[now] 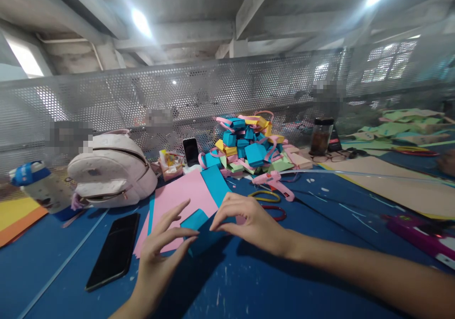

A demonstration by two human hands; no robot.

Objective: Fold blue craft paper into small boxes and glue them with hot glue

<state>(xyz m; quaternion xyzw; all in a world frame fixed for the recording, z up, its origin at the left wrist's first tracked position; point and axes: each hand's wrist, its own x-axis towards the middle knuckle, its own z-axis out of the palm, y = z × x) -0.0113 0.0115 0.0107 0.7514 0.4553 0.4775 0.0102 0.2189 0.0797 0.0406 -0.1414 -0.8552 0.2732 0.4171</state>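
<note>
A small folded piece of blue paper [204, 236] is held upright between my two hands, just above the table. My left hand [163, 248] pinches its left side between thumb and index finger, the other fingers spread apart. From the right, my right hand [249, 222] grips the paper's edge with thumb and curled fingertips. Part of the paper is hidden behind the right fingers. Beyond it lie pink paper sheets [177, 191] with a blue strip [215, 186] on top. A pink glue gun [275, 184] rests behind the right hand, near scissors with yellow handles [266, 196].
At the back stands a pile of folded blue, yellow and pink paper pieces [245, 141]. A black phone [113, 250], a white backpack [113, 172] and a bottle [46, 191] occupy the left. On the right are a drink jar [321, 139], beige sheets [387, 184] and a purple power strip [419, 236].
</note>
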